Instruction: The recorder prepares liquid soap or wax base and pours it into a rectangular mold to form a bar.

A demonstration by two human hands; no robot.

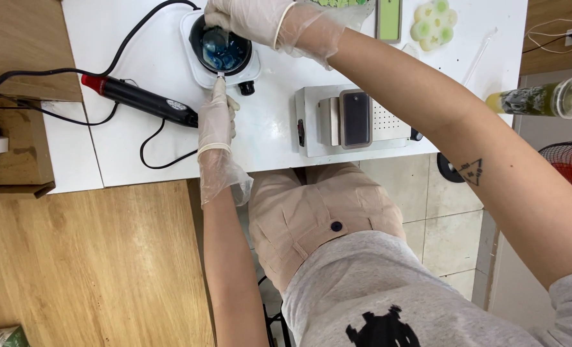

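The small dark pot (225, 48) sits on a white hot plate (199, 71) at the far side of the white bench (132, 138), and holds something blue and glossy; whether that is liquid or a soft lump is hard to make out. The left hand (216, 115), in a thin clear glove, is closed around the pot's short handle (220, 78), fingers pinching it from the near side. The right hand (250, 19), also gloved, rests curled over the pot's far rim; its fingertips are cut off by the top edge and I cannot tell whether it holds anything. Left of the hot plate lies a black heat gun with a red tip (141, 99), its cord looping over the bench. Right of the pot stands a white boxy machine (357, 119) with a dark phone-like slab on top. Far right lies a pale green flower-shaped mould (434, 24), beside a green flat piece (389, 18) partly cut off. A clear cup of green drink (543, 99) shows at the right.
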